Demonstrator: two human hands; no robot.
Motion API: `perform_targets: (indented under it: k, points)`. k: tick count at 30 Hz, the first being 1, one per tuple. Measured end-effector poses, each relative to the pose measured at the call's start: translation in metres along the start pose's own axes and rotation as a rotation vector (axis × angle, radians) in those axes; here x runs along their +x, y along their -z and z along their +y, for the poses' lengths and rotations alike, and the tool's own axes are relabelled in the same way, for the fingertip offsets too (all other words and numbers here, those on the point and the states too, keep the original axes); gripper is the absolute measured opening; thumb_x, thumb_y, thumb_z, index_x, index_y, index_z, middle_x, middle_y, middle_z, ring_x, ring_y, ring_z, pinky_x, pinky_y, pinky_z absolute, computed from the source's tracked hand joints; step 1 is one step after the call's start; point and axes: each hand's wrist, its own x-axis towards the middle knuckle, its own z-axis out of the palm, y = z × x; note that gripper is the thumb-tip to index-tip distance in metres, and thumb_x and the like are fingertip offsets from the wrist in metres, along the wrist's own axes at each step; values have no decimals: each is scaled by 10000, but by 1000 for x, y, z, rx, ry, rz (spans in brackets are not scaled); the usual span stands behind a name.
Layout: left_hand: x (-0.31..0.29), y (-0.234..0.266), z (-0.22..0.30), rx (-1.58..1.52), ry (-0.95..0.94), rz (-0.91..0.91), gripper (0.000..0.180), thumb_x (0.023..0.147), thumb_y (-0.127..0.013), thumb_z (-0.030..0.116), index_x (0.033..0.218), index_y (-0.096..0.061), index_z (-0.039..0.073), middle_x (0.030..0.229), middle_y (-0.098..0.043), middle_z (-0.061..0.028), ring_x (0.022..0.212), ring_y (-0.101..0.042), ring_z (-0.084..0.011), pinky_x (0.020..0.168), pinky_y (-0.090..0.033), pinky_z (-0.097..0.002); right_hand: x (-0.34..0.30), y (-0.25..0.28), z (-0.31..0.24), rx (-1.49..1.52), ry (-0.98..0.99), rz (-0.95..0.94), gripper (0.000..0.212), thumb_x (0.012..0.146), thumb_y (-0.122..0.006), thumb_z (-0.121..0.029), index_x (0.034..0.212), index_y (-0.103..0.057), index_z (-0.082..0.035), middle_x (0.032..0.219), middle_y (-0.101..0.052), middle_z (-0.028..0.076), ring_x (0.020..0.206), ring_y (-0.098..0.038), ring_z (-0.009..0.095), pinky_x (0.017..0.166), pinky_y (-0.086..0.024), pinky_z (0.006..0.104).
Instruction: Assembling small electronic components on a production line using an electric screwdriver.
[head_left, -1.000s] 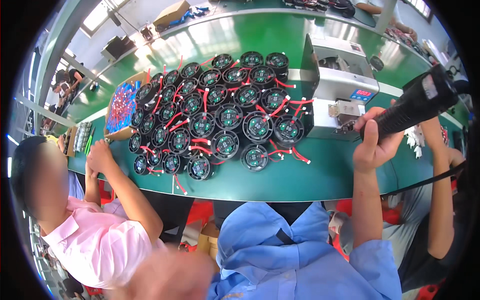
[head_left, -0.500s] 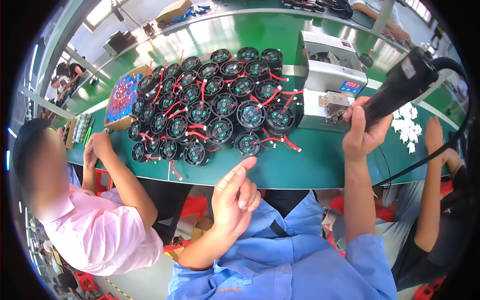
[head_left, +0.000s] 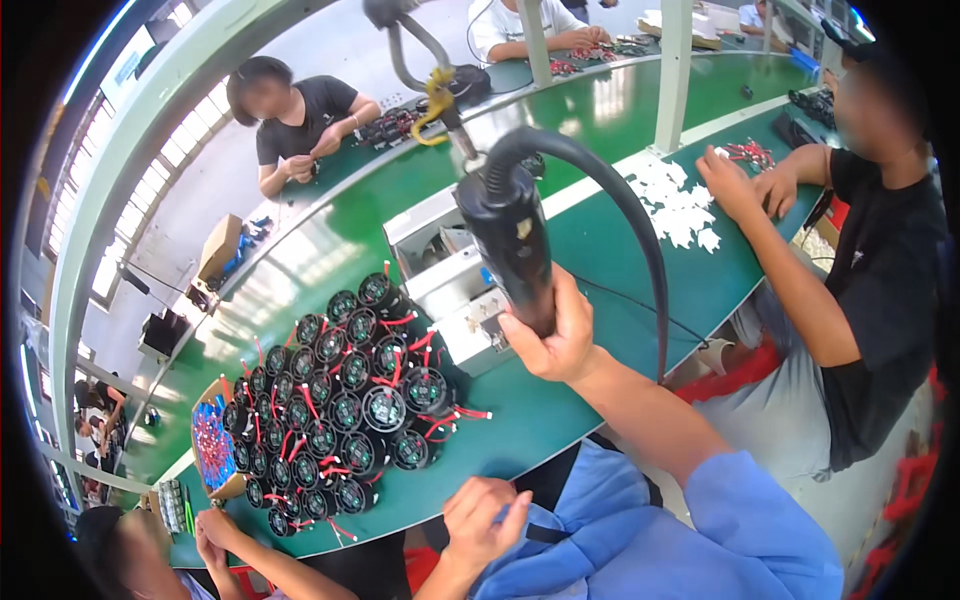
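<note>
My right hand (head_left: 560, 335) is wrapped around the lower end of a black electric screwdriver (head_left: 510, 245), held nearly upright. A thick black cable arches from the top of the tool to the right. Above the tool are a metal hook (head_left: 400, 50) and a yellow clip (head_left: 436, 100), seemingly joined to its top end. The hand and tool stand in front of a grey box-shaped machine (head_left: 470, 335) and partly hide it. My left hand (head_left: 482, 520) hovers by the table's near edge, fingers loosely bent, thumb apart, nothing visible in it. Round black housings (head_left: 345, 410) with green circuit boards and red wires stand left of the machine.
A cardboard box (head_left: 232, 488) of blue parts with red wires sits left of the housings. White plastic parts (head_left: 675, 205) lie on the green table (head_left: 530, 430) at the right. Co-workers sit on both sides and across. A pale post (head_left: 674, 80) rises at the back.
The view has turned to the right and tilted. My right hand has raised the screwdriver from a slant to nearly upright, below the hook. My left hand's pointing finger has bent in.
</note>
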Motion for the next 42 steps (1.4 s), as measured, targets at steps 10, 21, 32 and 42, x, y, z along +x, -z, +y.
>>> perform_targets:
  k: [10,21,32,42]
  points:
    - [19,-11,-9,-2,-1,-85,120,751,-716,54,738,-602,21,675,-589,-65,569,-574,-206,509,-459,-317,-10,-5,17,11,-71,92,460,778,-658,-49,1165,-446,83,802,-624,66,670,-591,108,622,-480,237]
    - [28,-20,-11,27,92,-171,78,820,-649,108,854,-616,46,731,-624,-71,644,-609,-219,619,-498,-327,-8,-3,18,-16,-3,-1,489,850,-562,-42,1286,-355,38,814,-548,76,623,-482,89,573,-407,207]
    - [25,-16,-13,-35,148,-182,72,817,-635,102,845,-614,39,713,-599,-83,649,-605,-240,597,-497,-350,-2,-8,10,62,-71,84,477,871,-537,-76,1278,-346,87,791,-545,77,605,-480,92,581,-407,214]
    - [76,73,28,30,-25,-78,131,769,-685,75,882,-656,14,721,-638,-73,530,-571,-199,469,-465,-315,-1,-3,20,61,-34,106,465,862,-550,-38,1276,-366,65,826,-549,74,601,-480,83,540,-404,203]
